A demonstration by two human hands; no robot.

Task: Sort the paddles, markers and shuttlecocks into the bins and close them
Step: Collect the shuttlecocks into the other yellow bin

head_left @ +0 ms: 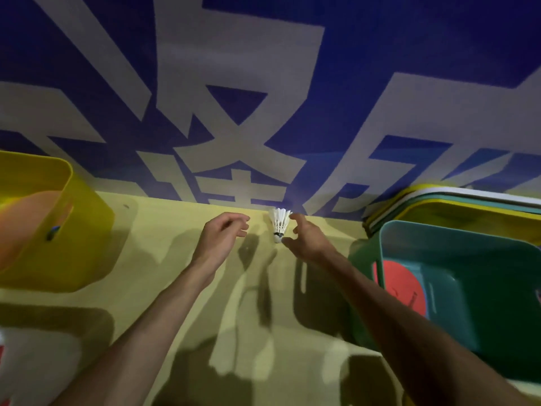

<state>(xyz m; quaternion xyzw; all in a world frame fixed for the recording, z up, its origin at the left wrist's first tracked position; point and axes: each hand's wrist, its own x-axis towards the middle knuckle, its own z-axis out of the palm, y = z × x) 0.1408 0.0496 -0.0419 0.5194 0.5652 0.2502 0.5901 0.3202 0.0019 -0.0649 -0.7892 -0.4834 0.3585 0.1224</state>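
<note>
A white feather shuttlecock (pixel 279 223) lies on the yellow table (pixel 164 259) by the far edge, cork end toward me. My right hand (pixel 307 237) is spread just right of it, thumb tip close to the cork, fingers near the feathers, not gripping it. My left hand (pixel 224 231) hovers to its left with loosely curled fingers, holding nothing. A yellow bin (pixel 85 230) at the left holds an orange paddle (pixel 29 221). A teal bin (pixel 474 247) at the right holds a red paddle (pixel 401 285).
A stack of bin lids (pixel 445 197) in yellow, teal and white leans behind the teal bin. A blue wall with large grey characters (pixel 234 112) rises right behind the table. A white and red object (pixel 2 358) shows at the left edge.
</note>
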